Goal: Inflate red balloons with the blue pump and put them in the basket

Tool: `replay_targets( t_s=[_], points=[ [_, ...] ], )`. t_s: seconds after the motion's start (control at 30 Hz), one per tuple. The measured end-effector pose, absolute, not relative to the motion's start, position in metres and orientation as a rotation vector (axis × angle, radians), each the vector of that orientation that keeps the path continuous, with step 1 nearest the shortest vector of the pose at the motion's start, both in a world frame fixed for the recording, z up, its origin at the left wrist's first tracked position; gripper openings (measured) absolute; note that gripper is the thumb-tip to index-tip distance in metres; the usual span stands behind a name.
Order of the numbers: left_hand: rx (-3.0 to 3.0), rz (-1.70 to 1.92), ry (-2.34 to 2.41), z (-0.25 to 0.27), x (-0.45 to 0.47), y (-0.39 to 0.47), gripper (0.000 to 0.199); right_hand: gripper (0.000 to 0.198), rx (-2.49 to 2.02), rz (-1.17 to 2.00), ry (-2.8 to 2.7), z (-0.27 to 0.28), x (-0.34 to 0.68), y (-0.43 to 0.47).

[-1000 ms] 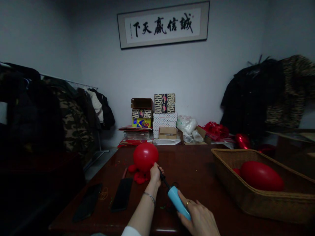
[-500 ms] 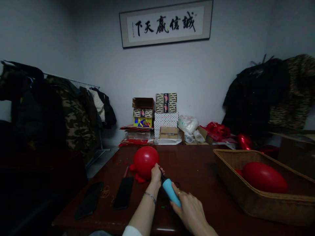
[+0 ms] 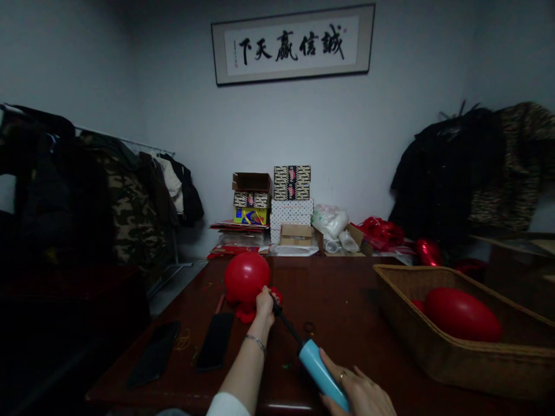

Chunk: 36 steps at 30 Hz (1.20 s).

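Observation:
A blue hand pump with a black rod lies slantwise over the table, and my right hand is wrapped round its blue barrel. My left hand is closed at the pump's black nozzle end, pinching the neck of a red balloon. The balloon is round and inflated, just beyond my left fingers. More limp red balloons lie under and beside it; my fingers hide part of them and the neck itself.
On the dark wooden table are two black phones, yellow rubber bands and a reddish stick. A wicker basket at the right holds an inflated red balloon. Stacked boxes stand behind the table.
My right hand has drawn the blue barrel back toward me and to the right, so the black rod now shows. My left hand and the balloon have shifted slightly left.

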<state>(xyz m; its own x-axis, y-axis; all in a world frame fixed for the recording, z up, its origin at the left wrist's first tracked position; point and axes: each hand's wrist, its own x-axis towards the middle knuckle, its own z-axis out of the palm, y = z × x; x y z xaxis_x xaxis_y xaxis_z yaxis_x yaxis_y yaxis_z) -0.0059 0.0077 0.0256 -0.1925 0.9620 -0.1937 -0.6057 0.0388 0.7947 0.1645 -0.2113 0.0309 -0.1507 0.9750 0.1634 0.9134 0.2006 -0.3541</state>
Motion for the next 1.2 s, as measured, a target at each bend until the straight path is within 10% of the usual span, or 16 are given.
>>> replay_targets(
  t_s=[1.2],
  points=[
    [0.501, 1.466, 0.96, 0.013, 0.019, -0.009, 0.024, 0.055, -1.843, 0.082, -2.052, 0.044, 0.128, -0.178]
  ],
)
